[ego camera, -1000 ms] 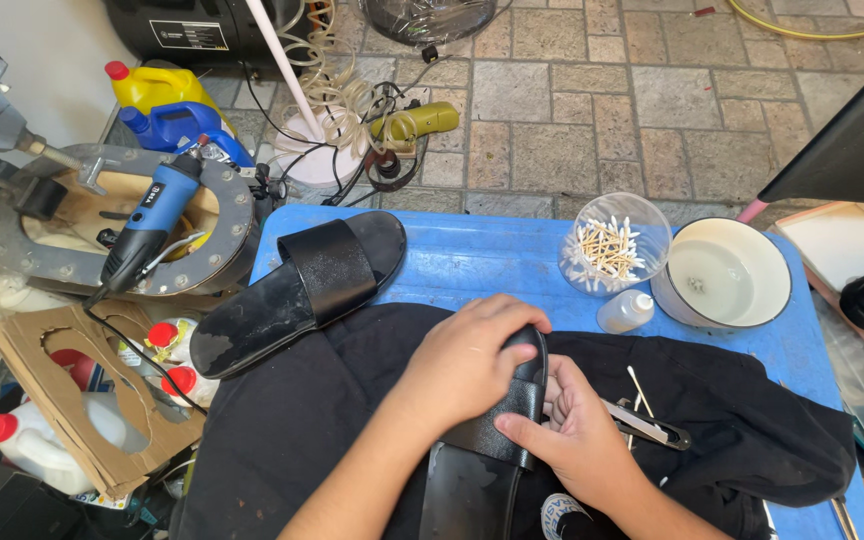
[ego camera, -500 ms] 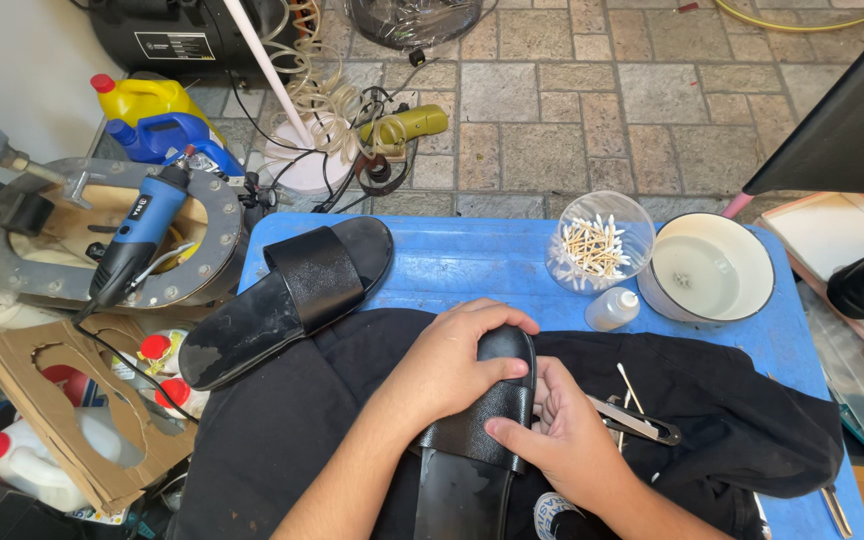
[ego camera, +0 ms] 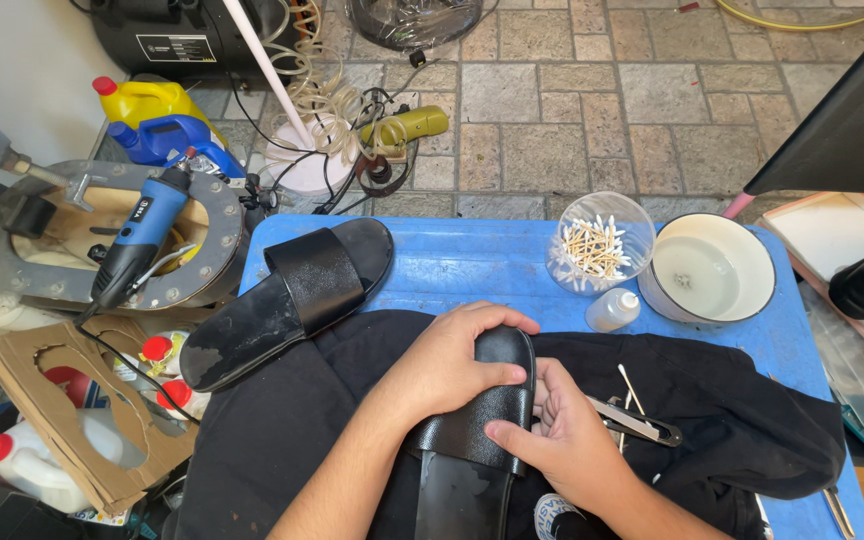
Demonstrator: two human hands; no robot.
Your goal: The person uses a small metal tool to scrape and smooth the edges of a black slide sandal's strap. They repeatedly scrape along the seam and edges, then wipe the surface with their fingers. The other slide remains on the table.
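A black slide sandal (ego camera: 472,430) lies on a black cloth (ego camera: 292,410) in front of me, toe pointing away. My left hand (ego camera: 447,365) grips over its strap and toe from the left. My right hand (ego camera: 557,440) presses the strap's right side, thumb on the leather. The matching black sandal (ego camera: 287,300) rests at an angle on the left part of the blue table (ego camera: 472,255), apart from both hands. A small metal tool (ego camera: 637,420) lies on the cloth just right of my right hand.
A clear cup of cotton swabs (ego camera: 597,250), a small white bottle (ego camera: 612,310) and a white bowl (ego camera: 712,270) stand at the table's back right. A blue rotary tool (ego camera: 137,240), jugs (ego camera: 162,120), hoses and cardboard crowd the floor to the left.
The sandal in my hands has turned from on edge to lying flat, strap up. My left hand slid over its toe and my right thumb came onto the strap.
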